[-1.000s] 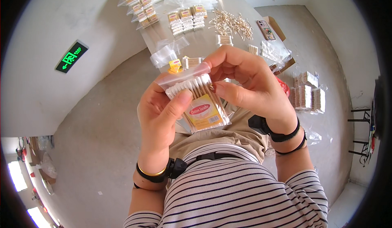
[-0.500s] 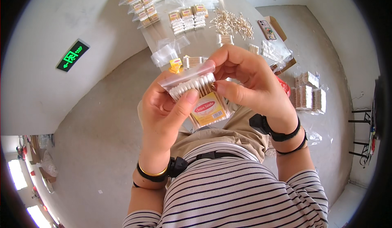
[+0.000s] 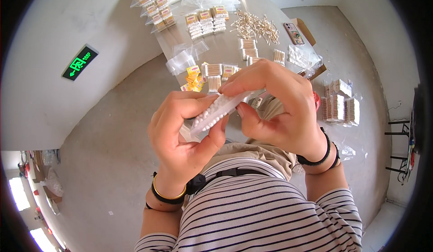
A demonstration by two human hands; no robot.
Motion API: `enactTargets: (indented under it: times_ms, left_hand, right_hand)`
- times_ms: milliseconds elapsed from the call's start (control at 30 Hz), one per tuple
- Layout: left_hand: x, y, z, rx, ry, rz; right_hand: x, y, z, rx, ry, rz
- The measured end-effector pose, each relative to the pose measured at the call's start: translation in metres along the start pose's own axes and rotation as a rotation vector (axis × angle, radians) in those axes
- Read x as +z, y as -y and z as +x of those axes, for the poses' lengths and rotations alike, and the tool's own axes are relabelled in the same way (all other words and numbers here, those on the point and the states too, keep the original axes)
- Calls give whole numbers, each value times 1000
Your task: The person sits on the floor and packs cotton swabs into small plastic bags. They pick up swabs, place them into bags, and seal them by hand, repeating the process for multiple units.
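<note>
Between my hands, above my lap, is a clear plastic bag of cotton swabs [image 3: 213, 115], tipped so that the white swab tips face up toward me. My left hand [image 3: 178, 123] is closed on the bag's left part, fingers on the far side and thumb on the near side. At the bag's right end, my right hand [image 3: 282, 110] pinches the plastic edge between fingers and thumb. The label on the packet is turned out of sight. Beyond my hands on the table lie bundles of cotton swabs [image 3: 214, 70] and yellow label cards [image 3: 193, 78].
Bagged swab packs [image 3: 155, 8] stand at the table's far left, beside stacked labelled bundles [image 3: 205, 21]. Loose swabs [image 3: 257, 26] are heaped near a phone [image 3: 294, 33]. Empty plastic bags [image 3: 181, 61] lie at the left edge. More swab bundles [image 3: 336, 107] are piled at the right.
The bag has been tilted, so its label no longer shows and the swab tips face up. Both hands have shifted slightly toward me, uncovering more of the bundles and label cards on the table.
</note>
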State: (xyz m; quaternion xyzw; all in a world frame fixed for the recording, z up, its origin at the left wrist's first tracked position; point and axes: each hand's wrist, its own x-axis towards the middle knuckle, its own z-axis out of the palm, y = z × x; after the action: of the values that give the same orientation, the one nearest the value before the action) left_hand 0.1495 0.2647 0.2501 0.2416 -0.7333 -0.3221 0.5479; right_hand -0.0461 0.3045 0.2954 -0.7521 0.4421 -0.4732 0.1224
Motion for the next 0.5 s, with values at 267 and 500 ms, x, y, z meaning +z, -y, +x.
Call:
enactTargets:
  times_ms: [267, 500]
  left_hand:
    - [-13, -10, -1, 193, 84, 172]
    - [-3, -10, 1, 288, -49, 180]
  right_hand:
    - [-2, -4, -1, -234, -52, 44]
    - [4, -15, -8, -328, -67, 127]
